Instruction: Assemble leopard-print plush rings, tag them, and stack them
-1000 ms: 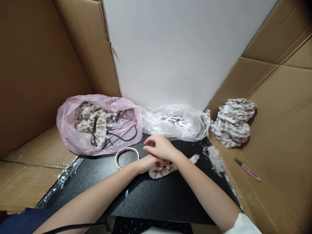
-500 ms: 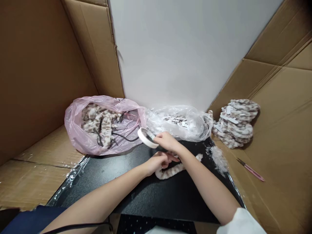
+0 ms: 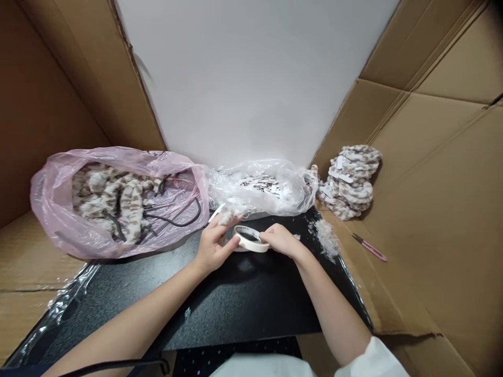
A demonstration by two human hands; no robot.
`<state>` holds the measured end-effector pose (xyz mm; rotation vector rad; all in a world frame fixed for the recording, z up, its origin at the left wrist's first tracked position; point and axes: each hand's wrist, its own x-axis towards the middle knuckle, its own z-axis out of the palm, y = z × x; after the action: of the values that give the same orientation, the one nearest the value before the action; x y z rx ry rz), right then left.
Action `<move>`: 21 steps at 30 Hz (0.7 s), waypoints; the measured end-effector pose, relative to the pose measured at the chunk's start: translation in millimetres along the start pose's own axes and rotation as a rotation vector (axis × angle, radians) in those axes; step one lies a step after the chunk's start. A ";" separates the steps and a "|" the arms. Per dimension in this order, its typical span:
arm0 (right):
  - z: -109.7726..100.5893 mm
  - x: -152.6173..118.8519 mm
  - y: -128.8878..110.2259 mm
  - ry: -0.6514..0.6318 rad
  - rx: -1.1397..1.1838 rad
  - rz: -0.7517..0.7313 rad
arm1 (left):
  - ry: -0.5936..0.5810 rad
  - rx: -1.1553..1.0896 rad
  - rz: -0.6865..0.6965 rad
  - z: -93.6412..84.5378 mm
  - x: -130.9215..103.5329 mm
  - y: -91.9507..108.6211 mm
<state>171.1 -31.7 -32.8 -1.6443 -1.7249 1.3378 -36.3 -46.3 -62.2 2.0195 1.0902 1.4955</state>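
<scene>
My right hand (image 3: pixel 280 240) pinches the right side of a white tape roll (image 3: pixel 253 244) above the black table (image 3: pixel 236 309). My left hand (image 3: pixel 215 245) is closed on a fluffy white-brown fur strip (image 3: pixel 227 215), with its thumb at the left edge of the roll. A small white piece (image 3: pixel 216 212) stands up by the left fingers. Part of the strip is hidden behind the hand and the roll.
A pink plastic bag (image 3: pixel 51 209) with fur pieces and dark cords lies left. Behind the hands is a clear bag (image 3: pixel 293 183). At right are stacked fur pieces (image 3: pixel 356 178), loose fluff (image 3: pixel 326 238) and pink-handled snips (image 3: pixel 371 248) on cardboard.
The fur strip has come up from the table in my left hand, and the tape roll is lower, now between both hands. The view has shifted right.
</scene>
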 end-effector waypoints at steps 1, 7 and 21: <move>-0.4 0.1 0.6 -0.020 0.017 0.014 | -0.065 0.040 0.071 -1.8 0.7 1.6; -3.4 -3.8 -3.4 0.155 0.226 -0.143 | -0.206 0.097 0.117 0.2 0.2 8.6; 19.1 -26.6 -10.3 0.397 -0.054 -0.721 | -0.164 0.214 0.100 8.7 -6.4 9.5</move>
<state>156.0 -61.4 -24.7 -1.0378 -1.8383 0.5869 -25.7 -56.0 -62.4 2.3281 1.1376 1.2779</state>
